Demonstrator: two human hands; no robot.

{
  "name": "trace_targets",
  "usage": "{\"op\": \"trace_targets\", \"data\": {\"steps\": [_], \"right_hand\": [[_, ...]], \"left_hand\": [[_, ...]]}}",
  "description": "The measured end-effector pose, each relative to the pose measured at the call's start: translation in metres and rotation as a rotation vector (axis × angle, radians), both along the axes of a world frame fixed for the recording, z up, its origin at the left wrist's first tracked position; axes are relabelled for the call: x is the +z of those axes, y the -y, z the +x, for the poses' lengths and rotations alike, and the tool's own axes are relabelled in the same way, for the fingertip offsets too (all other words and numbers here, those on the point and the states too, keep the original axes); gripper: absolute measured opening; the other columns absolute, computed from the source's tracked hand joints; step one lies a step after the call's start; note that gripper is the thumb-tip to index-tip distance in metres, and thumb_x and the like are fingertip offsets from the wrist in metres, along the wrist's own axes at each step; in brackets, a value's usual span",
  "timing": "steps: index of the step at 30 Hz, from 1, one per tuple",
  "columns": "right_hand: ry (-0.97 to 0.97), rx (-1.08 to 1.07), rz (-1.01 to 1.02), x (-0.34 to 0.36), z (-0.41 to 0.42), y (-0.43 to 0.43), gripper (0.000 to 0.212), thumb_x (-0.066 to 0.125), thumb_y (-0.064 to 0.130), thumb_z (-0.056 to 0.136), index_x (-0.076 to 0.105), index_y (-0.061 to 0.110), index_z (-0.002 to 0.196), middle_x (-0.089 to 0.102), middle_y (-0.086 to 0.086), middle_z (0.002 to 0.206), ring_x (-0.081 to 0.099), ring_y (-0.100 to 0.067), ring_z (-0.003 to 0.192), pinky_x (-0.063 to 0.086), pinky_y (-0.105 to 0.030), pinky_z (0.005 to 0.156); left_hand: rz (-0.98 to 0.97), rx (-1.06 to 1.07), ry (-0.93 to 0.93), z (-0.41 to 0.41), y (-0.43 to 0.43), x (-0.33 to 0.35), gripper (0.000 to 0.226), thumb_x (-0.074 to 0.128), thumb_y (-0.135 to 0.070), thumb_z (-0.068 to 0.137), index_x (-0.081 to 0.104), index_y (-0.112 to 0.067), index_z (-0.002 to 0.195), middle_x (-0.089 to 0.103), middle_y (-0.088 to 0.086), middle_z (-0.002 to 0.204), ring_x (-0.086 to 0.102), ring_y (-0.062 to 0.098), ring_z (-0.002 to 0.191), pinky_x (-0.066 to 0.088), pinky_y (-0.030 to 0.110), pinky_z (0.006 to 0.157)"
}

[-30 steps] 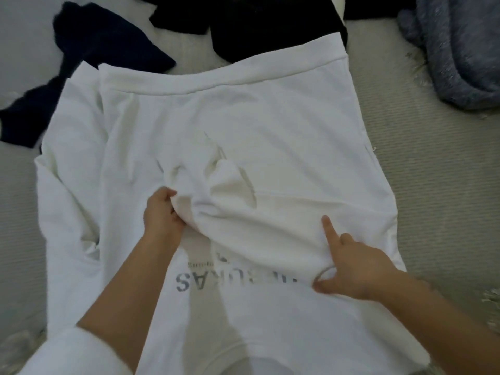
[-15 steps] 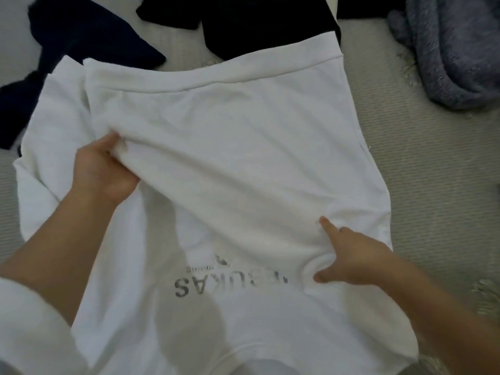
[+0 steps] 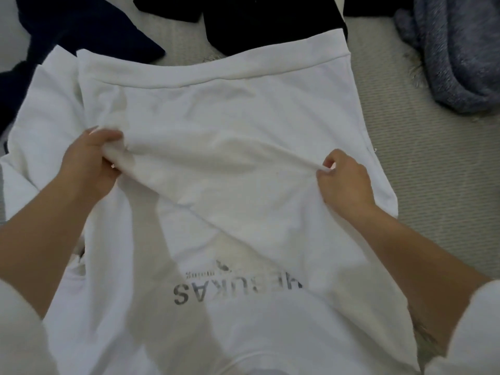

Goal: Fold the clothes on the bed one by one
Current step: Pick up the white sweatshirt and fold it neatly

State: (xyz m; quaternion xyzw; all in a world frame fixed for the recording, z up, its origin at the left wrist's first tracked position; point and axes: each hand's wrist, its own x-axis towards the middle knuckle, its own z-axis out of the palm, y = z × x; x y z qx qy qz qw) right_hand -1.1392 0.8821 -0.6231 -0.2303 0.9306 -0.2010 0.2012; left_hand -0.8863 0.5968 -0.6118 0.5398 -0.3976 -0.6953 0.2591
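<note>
Pinching replaces pressing: the right hand (image 3: 343,182), one finger outstretched half a second ago, now clamps its fingers (image 3: 332,161) on the white shirt (image 3: 230,104) beyond the lettering (image 3: 232,290). The left hand (image 3: 86,163) grips a bunched fold, also beyond the lettering. The shirt lies spread on the bed (image 3: 433,190), with a ridge raised between the hands. Judgement: the crosswise fold is beginning.

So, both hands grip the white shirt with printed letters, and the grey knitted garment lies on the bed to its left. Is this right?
Not quite. The head view shows the grey knitted garment lying on the bed to the right of the white shirt, not to its left. The left hand and the right hand do both grip the shirt.
</note>
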Motion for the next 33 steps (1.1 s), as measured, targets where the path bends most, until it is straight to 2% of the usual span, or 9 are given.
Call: {"op": "trace_targets", "data": {"steps": [4, 7, 9, 12, 21, 24, 27, 30, 33], "right_hand": [[0.098, 0.075, -0.043, -0.005, 0.016, -0.009, 0.034, 0.055, 0.019, 0.091, 0.045, 0.016, 0.123, 0.059, -0.002, 0.1, 0.057, -0.022, 0.092, 0.046, -0.034, 0.076], [-0.12, 0.279, 0.015, -0.018, 0.045, -0.03, 0.057, 0.052, 0.034, 0.093, 0.033, 0.016, 0.143, 0.041, -0.007, 0.143, 0.034, -0.024, 0.132, 0.026, -0.037, 0.106], [-0.145, 0.395, 0.173, -0.029, 0.063, -0.049, 0.068, 0.034, 0.054, 0.094, 0.01, 0.027, 0.152, 0.007, -0.002, 0.16, -0.001, -0.018, 0.147, 0.0, -0.039, 0.116], [-0.164, 0.501, 0.294, -0.047, 0.083, -0.076, 0.069, 0.007, 0.067, 0.09, -0.01, 0.036, 0.15, -0.019, 0.002, 0.159, -0.025, -0.016, 0.144, -0.011, -0.043, 0.117], [-0.154, 0.682, 0.275, -0.049, 0.141, -0.043, 0.061, 0.006, 0.053, 0.095, -0.027, 0.035, 0.144, -0.03, 0.004, 0.155, -0.032, -0.016, 0.141, -0.021, -0.038, 0.114], [-0.153, 0.803, 0.162, -0.04, 0.185, -0.017, 0.066, 0.029, 0.041, 0.096, -0.004, 0.027, 0.152, -0.01, 0.0, 0.159, -0.011, -0.021, 0.147, -0.008, -0.042, 0.117], [-0.164, 0.894, 0.065, -0.036, 0.228, 0.019, 0.069, 0.034, 0.044, 0.092, 0.008, 0.026, 0.153, -0.002, -0.003, 0.161, -0.006, -0.022, 0.148, -0.003, -0.042, 0.118], [-0.087, 0.917, 0.14, -0.039, 0.255, 0.049, 0.079, 0.036, 0.057, 0.091, -0.01, 0.033, 0.151, -0.02, -0.001, 0.159, -0.023, -0.018, 0.144, -0.012, -0.042, 0.116], [-0.025, 0.907, 0.291, -0.037, 0.26, 0.063, 0.09, 0.043, 0.064, 0.088, -0.012, 0.031, 0.151, -0.021, -0.004, 0.159, -0.021, -0.02, 0.145, -0.006, -0.049, 0.116]], "left_hand": [[-0.11, 0.09, 0.347, -0.009, 0.0, -0.015, 0.046, 0.062, -0.014, 0.086, 0.05, -0.018, 0.13, 0.057, 0.007, 0.123, 0.062, 0.02, 0.1, 0.054, 0.031, 0.083], [-0.701, -0.135, 0.878, -0.018, -0.034, -0.027, 0.057, 0.059, -0.025, 0.09, 0.038, -0.008, 0.141, 0.039, 0.02, 0.143, 0.037, 0.035, 0.131, 0.027, 0.037, 0.109], [-0.997, -0.476, 0.877, -0.023, -0.061, -0.038, 0.059, 0.05, -0.035, 0.096, 0.03, -0.014, 0.148, 0.019, 0.019, 0.155, 0.017, 0.035, 0.143, 0.014, 0.041, 0.114], [-0.976, -0.975, 0.935, -0.025, -0.095, -0.062, 0.063, 0.028, -0.055, 0.096, 0.006, -0.035, 0.152, -0.012, 0.005, 0.161, -0.013, 0.024, 0.147, -0.002, 0.046, 0.117], [-0.975, -1.108, 0.955, 0.03, -0.147, -0.061, 0.059, 0.015, -0.052, 0.098, -0.007, -0.036, 0.15, -0.022, 0.002, 0.158, -0.031, 0.013, 0.139, -0.021, 0.037, 0.112], [-1.018, -0.902, 0.976, 0.086, -0.142, -0.045, 0.055, 0.022, -0.043, 0.102, 0.0, -0.034, 0.151, -0.014, 0.002, 0.16, -0.03, 0.013, 0.14, -0.021, 0.035, 0.112], [-0.961, -0.519, 0.977, 0.14, -0.127, -0.03, 0.054, 0.035, -0.034, 0.101, 0.018, -0.024, 0.152, 0.005, 0.009, 0.16, -0.006, 0.021, 0.147, -0.01, 0.04, 0.116], [-0.622, -0.147, 1.015, 0.182, -0.104, -0.025, 0.054, 0.04, -0.035, 0.1, 0.025, -0.017, 0.149, 0.019, 0.016, 0.154, 0.017, 0.031, 0.14, 0.012, 0.048, 0.113], [-0.193, 0.166, 0.835, 0.205, -0.077, -0.023, 0.055, 0.048, -0.036, 0.096, 0.037, -0.007, 0.142, 0.035, 0.019, 0.144, 0.037, 0.034, 0.13, 0.031, 0.044, 0.107]]}}
